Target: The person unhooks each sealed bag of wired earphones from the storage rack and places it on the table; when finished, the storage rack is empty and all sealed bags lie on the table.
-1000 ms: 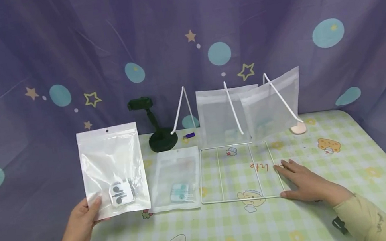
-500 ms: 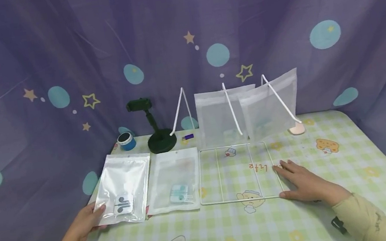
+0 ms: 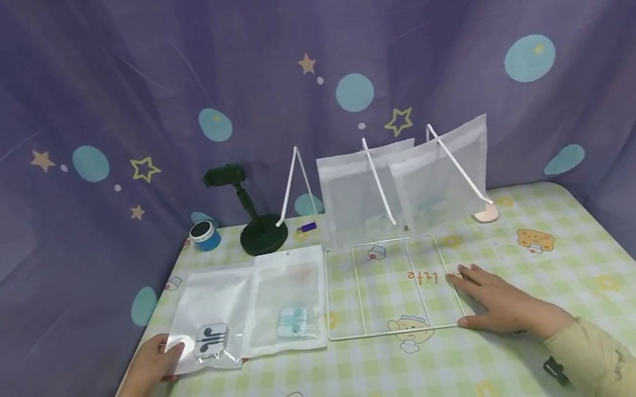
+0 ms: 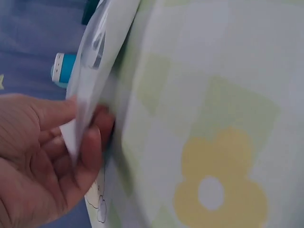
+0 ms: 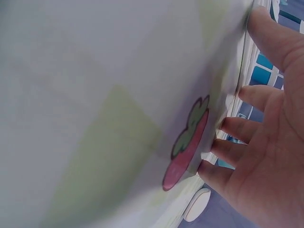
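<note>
My left hand (image 3: 150,366) pinches the lower left corner of a clear-fronted zip bag (image 3: 205,301) holding white-cased earphones (image 3: 212,339). In the left wrist view, the thumb and curled fingers (image 4: 90,147) lie on opposite sides of the bag's edge. The bag lies low over the table, its right side against a second zip bag (image 3: 263,281) with teal earphones (image 3: 293,322). My right hand (image 3: 500,303) rests on the cloth with fingers spread, its fingertips at the right side of a white wire rack (image 3: 394,332). Two more bags (image 3: 348,198) hang on the rack's prongs.
Behind the bags stand a blue jar (image 3: 205,236) and a dark green phone stand (image 3: 263,234). A small purple USB stick (image 3: 307,227) lies near the rack's left prong. A pale pink rounded object (image 3: 487,213) sits behind the right prong. A purple curtain (image 3: 252,47) backs the table.
My left hand has lowered the bag from upright down toward the table and slightly right, against the second bag. The blue jar has come into view. My right hand stays at the rack.
</note>
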A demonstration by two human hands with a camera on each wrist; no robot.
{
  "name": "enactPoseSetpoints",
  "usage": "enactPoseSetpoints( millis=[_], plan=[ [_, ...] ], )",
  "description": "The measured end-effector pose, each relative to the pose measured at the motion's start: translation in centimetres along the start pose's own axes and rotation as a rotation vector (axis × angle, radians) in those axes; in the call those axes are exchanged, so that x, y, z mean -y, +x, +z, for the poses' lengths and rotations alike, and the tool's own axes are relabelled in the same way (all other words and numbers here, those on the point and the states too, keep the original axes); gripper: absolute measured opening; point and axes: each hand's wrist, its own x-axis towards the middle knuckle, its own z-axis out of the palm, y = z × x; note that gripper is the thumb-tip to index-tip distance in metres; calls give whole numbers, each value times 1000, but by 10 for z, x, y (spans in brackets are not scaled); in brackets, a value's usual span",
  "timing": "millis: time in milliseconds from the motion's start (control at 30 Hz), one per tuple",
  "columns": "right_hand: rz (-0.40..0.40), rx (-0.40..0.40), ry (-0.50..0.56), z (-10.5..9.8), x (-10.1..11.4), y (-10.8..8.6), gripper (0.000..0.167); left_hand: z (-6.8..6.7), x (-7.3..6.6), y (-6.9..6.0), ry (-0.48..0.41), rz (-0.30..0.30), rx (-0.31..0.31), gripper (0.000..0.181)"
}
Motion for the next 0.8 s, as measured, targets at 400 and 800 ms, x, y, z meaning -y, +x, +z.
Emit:
enactPoseSetpoints(
  millis=[400,800],
  plan=[
    [-3,-4,-8,0,2,-2,85,0,-31,-16,366,3,-138,61],
    [-11,-4,-2,-1,2,0,85,66,-116,-33,353,435,-232,54]
  ],
)
